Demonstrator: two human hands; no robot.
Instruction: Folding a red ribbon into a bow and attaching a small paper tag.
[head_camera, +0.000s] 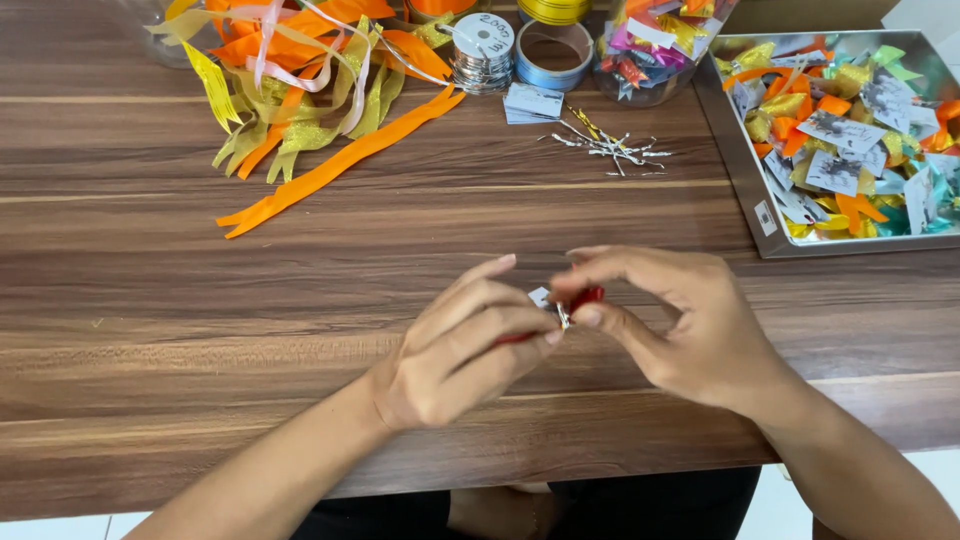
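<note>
Both hands meet over the near part of the wooden table (200, 300), and every place here is told from that meeting point. The left hand (455, 350) is curled, its fingers bent around a small red piece of ribbon (588, 296), of which only a short end shows between the fingertips. The right hand (680, 330) pinches the same red piece from the other side, thumb and forefinger pressed together on it. A thin silver wire tie (563, 318) shows at the pinch, and a small pale card (540, 296) peeks out just behind the left fingertips. How much of the ribbon lies inside the left hand cannot be told, since the fingers hide it.

Beyond the hands, toward the far edge of the table, lies a loose scatter of silver wire ties (612, 148), with a small stack of pale cards (532, 103) just to its left. Further back stand a spool of silver wire (483, 52) and a roll of blue ribbon (553, 55), touching or nearly touching each other. A clear jar of mixed coloured pieces (645, 50) stands just right of the blue roll.

Far to the left and back from the hands sits a heap of cut ribbon strips (300, 80) in orange, yellow, gold and pink, with one long orange strip trailing toward the near side. To the right and back from the hands rests a metal tray (745, 180), filled with finished bows (850, 140) in orange, gold and teal, each bearing a pale card.
</note>
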